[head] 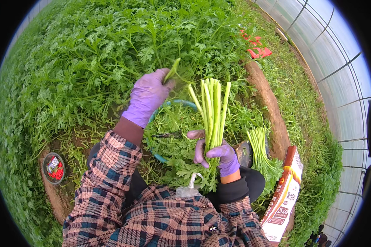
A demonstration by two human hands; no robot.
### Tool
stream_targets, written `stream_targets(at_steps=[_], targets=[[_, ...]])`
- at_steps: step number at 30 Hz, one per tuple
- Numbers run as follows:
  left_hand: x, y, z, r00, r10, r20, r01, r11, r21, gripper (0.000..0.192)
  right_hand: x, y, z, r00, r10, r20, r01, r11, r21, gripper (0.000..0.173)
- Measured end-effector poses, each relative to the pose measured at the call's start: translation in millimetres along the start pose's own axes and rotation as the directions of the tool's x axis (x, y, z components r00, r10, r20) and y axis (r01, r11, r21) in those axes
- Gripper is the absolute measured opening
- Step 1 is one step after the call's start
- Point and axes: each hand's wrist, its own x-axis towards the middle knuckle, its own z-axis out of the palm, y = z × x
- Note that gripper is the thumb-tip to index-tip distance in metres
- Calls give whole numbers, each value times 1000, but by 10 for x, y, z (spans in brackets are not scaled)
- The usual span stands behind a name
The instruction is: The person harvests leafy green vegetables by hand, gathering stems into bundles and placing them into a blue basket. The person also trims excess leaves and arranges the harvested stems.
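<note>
My left hand (152,92), in a purple glove, pinches a small green leafy piece (173,71) in front of the standing plants. To its right, my right hand (218,154), also gloved in purple, is closed around a bunch of cut leafy green stems (215,114). The pale cut ends point up and away from me, and the leaves hang below the hand. Between and below my hands is a blue-rimmed round container (160,158) full of loose greens, with a dark thin object (167,135) lying on them. A second bunch of stems (259,148) lies to the right of my right hand.
Dense leafy plants (95,46) fill the far side and left. A small round bowl (64,173) with red items sits at left. A printed sack (276,216) lies at lower right. Red pieces (259,52) lie at upper right, beside a bare soil ridge (267,102) and the greenhouse's plastic wall (337,77).
</note>
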Motion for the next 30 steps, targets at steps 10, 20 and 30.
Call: stream_targets(at_steps=[10, 20, 30], targets=[[-182, 18, 156, 806, -117, 580, -223, 848, 481, 45, 106, 218, -77, 810, -231, -540, -22, 907, -421, 50], [-214, 258, 85, 851, 434, -295, -453, 892, 7, 44, 187, 369, -126, 724, -565, -395, -507, -47, -861, 65], [-271, 279, 313, 955, 155, 254, -294, 621, 727, 39, 256, 432, -95, 735, -676, 52, -388, -483, -785, 45]])
